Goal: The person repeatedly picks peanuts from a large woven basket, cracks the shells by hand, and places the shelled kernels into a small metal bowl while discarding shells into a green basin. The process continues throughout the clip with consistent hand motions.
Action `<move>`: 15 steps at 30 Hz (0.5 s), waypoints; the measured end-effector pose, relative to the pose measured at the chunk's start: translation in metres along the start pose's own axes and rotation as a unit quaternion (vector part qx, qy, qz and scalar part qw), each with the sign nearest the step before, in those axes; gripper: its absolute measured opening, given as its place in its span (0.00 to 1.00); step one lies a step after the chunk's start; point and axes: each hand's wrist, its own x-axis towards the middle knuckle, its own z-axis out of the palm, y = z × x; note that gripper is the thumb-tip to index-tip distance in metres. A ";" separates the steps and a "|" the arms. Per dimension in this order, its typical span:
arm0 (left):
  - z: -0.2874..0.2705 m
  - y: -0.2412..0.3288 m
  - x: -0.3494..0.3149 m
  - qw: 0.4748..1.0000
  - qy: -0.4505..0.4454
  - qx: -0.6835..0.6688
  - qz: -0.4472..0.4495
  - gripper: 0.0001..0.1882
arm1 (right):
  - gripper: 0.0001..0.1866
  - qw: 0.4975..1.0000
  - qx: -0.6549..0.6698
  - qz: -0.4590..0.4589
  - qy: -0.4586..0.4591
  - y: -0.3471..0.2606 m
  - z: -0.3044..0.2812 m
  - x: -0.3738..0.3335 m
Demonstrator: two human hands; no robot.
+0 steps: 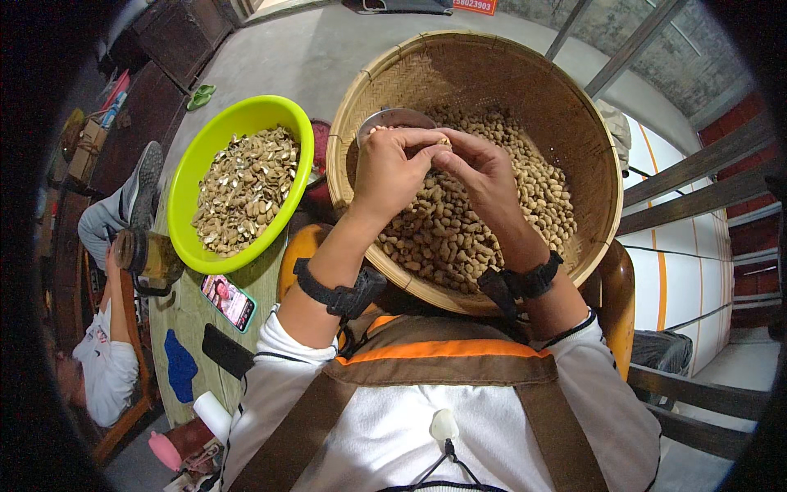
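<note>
My left hand [388,174] and my right hand [485,170] meet over a large round bamboo basket [594,193]. Their fingertips pinch a peanut [443,142] between them, mostly covered by the fingers. Beneath both hands lies a heap of unshelled peanuts [447,238]. A metal bowl [407,117] rests in the basket by my left hand, which partly hides it; a few pale kernels show at its edge. To the left, a lime-green basin [306,152] holds a pile of broken peanut shells [246,184].
On the wooden table at left lie a lit phone [229,302], a dark phone-like slab [227,351] and a blue cloth [180,365]. A jar of amber liquid [149,258] stands near the basin. Another person [111,361] sits far left. Wooden rails [697,176] run along the right.
</note>
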 end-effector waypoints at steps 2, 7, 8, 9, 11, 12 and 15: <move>-0.001 -0.001 0.002 1.000 0.001 -0.002 -0.007 0.07 | 0.17 1.000 0.027 0.006 0.004 -0.001 0.002 0.000; -0.010 -0.004 0.007 1.000 -0.009 0.026 -0.005 0.08 | 0.15 0.988 0.118 0.081 0.054 -0.004 0.001 -0.002; -0.010 -0.004 0.007 0.997 -0.019 -0.022 -0.066 0.10 | 0.15 0.989 0.110 0.090 0.045 -0.004 0.000 -0.002; -0.011 -0.004 0.006 0.998 -0.021 -0.014 -0.053 0.10 | 0.15 0.989 0.101 0.100 0.036 -0.003 -0.002 -0.002; -0.011 -0.005 0.006 0.999 -0.024 0.000 -0.035 0.10 | 0.15 0.987 0.125 0.099 0.032 0.000 -0.005 -0.003; -0.010 -0.006 0.006 0.999 -0.027 0.001 -0.045 0.10 | 0.14 0.985 0.138 0.098 0.030 0.002 -0.006 -0.002; -0.009 -0.010 0.007 0.998 -0.038 -0.003 -0.057 0.09 | 0.14 0.980 0.151 0.119 0.045 0.006 -0.006 -0.002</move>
